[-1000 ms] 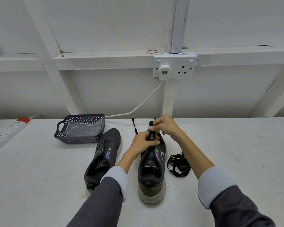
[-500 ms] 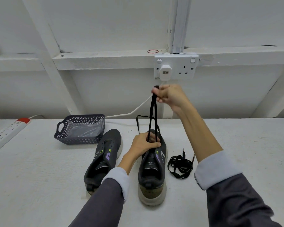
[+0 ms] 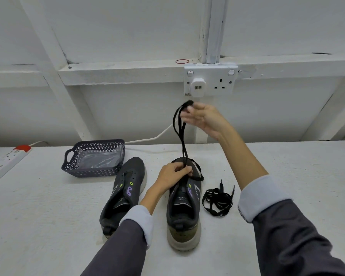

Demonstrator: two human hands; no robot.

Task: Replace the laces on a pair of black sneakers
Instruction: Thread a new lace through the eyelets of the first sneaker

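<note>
White tabletop point(image 3: 48, 226) carries black mesh sneaker point(image 3: 184, 216), left hand point(image 3: 173, 176) pinching flat black lace point(image 3: 180, 132) at its eyelets, right hand point(image 3: 205, 118) curled round raised loop; overpull could leave ends uneven.

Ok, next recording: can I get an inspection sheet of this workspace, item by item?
Surface: white table, painted, rough-looking.
Job's things: unlaced sneaker beside the basket; second sneaker with a black lace running up from it; spare lace bundled beside it.
Clutter: the basket holds clear plastic; red rubber band on the ledge.
Hands: left hand pinches the lace at the second sneaker; right hand holds it raised.
Cables: white cable below the plug; power strip at the table's edge.
Surroundings: white wall, double socket.
</note>
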